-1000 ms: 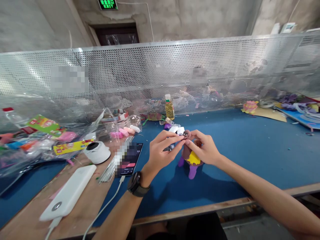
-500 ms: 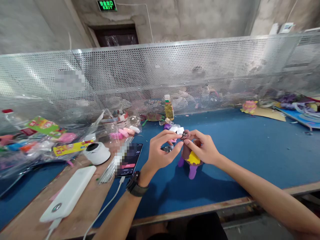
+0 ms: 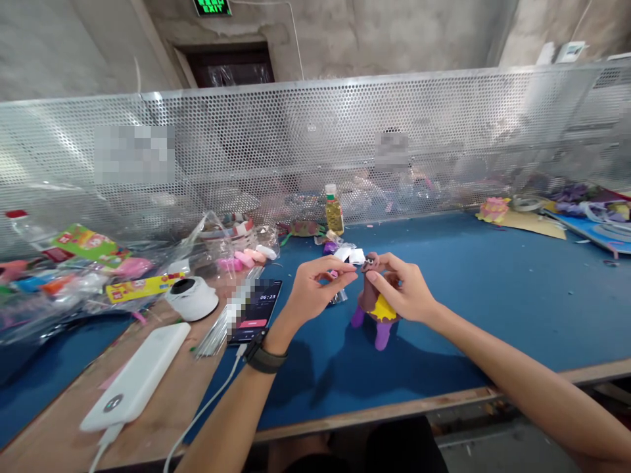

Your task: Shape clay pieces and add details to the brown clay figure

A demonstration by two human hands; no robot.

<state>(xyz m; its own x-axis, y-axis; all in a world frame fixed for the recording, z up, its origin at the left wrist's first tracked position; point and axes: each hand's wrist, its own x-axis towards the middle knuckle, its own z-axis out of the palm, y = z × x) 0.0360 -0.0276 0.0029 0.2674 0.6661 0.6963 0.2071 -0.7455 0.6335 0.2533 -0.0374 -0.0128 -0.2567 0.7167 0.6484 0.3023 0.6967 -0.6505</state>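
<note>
The desk [image 3: 493,289] carries a figure [image 3: 369,297], upright at four o'clock from the view's middle. At its three o'clock, the right hand [image 3: 407,289] grips its upper part, thumb against fingers. At nine, the left hand [image 3: 315,289], clear of it, nearly closes thumb to forefinger; whether anything is pinched, I cannot tell.

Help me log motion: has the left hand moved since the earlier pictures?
Yes: the left hand has shifted slightly leftward, judged against the phone.
</note>
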